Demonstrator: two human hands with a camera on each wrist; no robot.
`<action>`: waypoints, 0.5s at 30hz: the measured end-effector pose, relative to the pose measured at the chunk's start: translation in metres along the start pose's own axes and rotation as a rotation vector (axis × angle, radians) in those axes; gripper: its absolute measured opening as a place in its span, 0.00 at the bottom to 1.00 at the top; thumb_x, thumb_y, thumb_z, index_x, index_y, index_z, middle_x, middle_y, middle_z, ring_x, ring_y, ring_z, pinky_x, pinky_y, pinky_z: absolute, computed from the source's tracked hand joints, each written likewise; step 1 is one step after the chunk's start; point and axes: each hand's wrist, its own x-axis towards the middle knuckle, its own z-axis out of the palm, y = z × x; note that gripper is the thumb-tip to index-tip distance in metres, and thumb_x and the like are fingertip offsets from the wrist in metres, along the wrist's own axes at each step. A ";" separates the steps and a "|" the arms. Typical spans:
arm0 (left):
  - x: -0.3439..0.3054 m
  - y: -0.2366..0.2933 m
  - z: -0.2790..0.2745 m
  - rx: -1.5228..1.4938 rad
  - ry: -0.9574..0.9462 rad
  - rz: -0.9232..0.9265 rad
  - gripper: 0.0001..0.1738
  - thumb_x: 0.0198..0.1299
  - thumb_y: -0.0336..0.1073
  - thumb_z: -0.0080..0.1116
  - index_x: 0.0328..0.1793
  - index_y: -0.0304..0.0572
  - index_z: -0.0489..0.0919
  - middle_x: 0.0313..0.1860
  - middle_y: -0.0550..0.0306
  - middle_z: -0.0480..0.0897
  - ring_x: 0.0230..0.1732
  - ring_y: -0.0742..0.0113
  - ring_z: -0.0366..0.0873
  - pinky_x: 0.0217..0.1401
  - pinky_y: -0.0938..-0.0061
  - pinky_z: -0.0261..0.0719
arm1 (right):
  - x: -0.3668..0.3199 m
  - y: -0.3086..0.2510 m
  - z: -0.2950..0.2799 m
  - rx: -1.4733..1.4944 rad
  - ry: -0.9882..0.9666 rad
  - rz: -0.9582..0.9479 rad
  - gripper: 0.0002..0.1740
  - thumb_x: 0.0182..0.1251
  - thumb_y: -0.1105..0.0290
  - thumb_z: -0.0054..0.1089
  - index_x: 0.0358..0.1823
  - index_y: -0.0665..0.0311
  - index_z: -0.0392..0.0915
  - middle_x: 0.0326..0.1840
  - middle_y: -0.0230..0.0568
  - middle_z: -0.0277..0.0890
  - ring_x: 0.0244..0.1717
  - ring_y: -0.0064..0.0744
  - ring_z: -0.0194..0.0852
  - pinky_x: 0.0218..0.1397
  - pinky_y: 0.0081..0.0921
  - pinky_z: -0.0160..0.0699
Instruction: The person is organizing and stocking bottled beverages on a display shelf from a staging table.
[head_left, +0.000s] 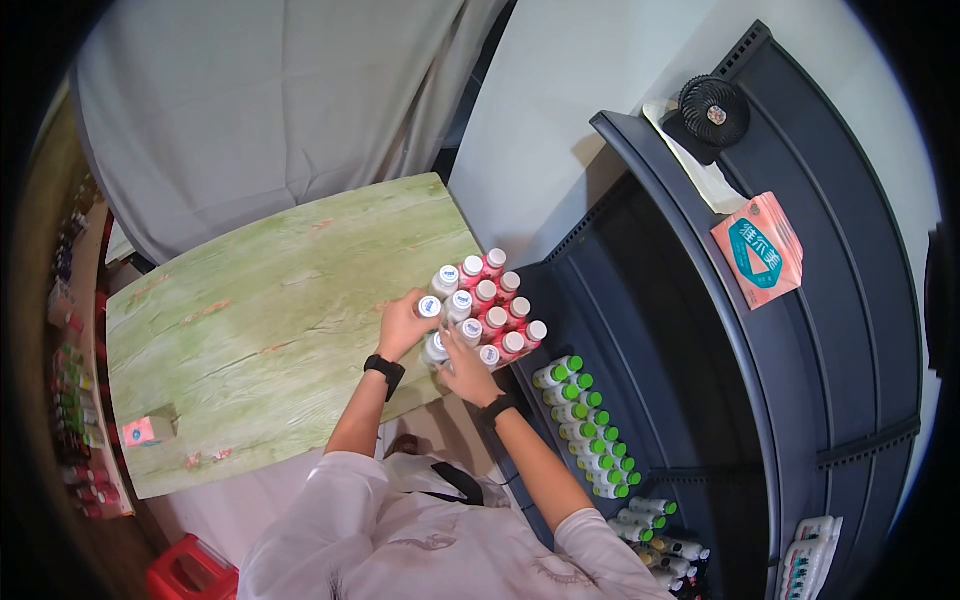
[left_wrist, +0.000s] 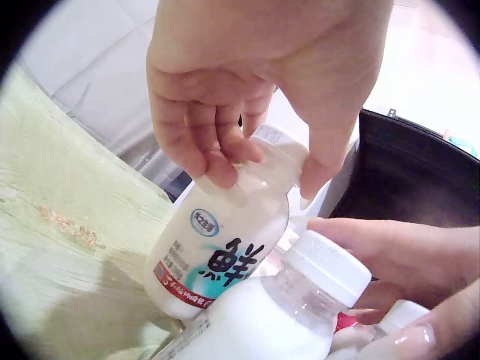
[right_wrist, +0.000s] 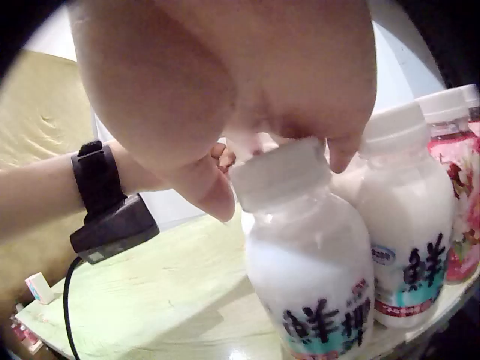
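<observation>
My left hand (head_left: pixel 404 325) grips a white milk bottle (left_wrist: pixel 217 232) around its neck, just below the cap. That bottle leans in the left wrist view. Close beside it, my right hand (head_left: pixel 466 370) has its thumb and fingers on either side of the white cap of a second milk bottle (right_wrist: pixel 307 262). Another white milk bottle (right_wrist: pixel 405 225) stands right next to that one. Rows of pink bottles (head_left: pixel 495 318) with white caps adjoin the white ones at the table corner. Parts of the fingertips are hidden behind the caps.
The bottles stand on a green marbled table (head_left: pixel 270 300), with a small pink box (head_left: pixel 147 431) at its near left. A dark shelf unit (head_left: pixel 680 230) on the right holds green-capped bottles (head_left: pixel 590 430), a fan (head_left: pixel 714 112) and a pink packet (head_left: pixel 760 250). A red stool (head_left: pixel 192 570) sits low left.
</observation>
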 end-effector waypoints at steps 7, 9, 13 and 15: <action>0.006 -0.020 0.020 0.002 -0.015 0.012 0.19 0.43 0.42 0.75 0.37 0.40 0.81 0.26 0.52 0.84 0.27 0.62 0.83 0.32 0.69 0.77 | -0.007 -0.004 0.008 -0.154 0.082 -0.034 0.41 0.61 0.71 0.60 0.75 0.68 0.54 0.77 0.64 0.48 0.74 0.64 0.53 0.76 0.45 0.56; 0.007 -0.024 0.022 0.008 -0.016 0.019 0.20 0.42 0.43 0.75 0.36 0.40 0.81 0.26 0.52 0.84 0.28 0.61 0.83 0.32 0.69 0.77 | -0.008 -0.007 0.007 -0.180 0.095 -0.032 0.38 0.61 0.71 0.61 0.73 0.69 0.57 0.76 0.59 0.51 0.75 0.59 0.51 0.75 0.44 0.57; 0.007 -0.032 0.026 0.101 -0.039 0.018 0.21 0.42 0.44 0.75 0.37 0.41 0.80 0.27 0.53 0.84 0.29 0.62 0.83 0.33 0.69 0.77 | -0.013 -0.013 -0.002 -0.096 0.111 -0.038 0.34 0.63 0.70 0.60 0.70 0.69 0.61 0.76 0.57 0.53 0.75 0.56 0.52 0.75 0.43 0.57; 0.005 -0.032 0.027 0.083 -0.053 -0.033 0.22 0.42 0.45 0.75 0.38 0.42 0.80 0.29 0.53 0.85 0.31 0.62 0.84 0.35 0.69 0.78 | -0.027 -0.019 -0.011 0.037 0.152 0.006 0.31 0.64 0.71 0.58 0.69 0.68 0.64 0.75 0.57 0.55 0.75 0.56 0.53 0.75 0.43 0.57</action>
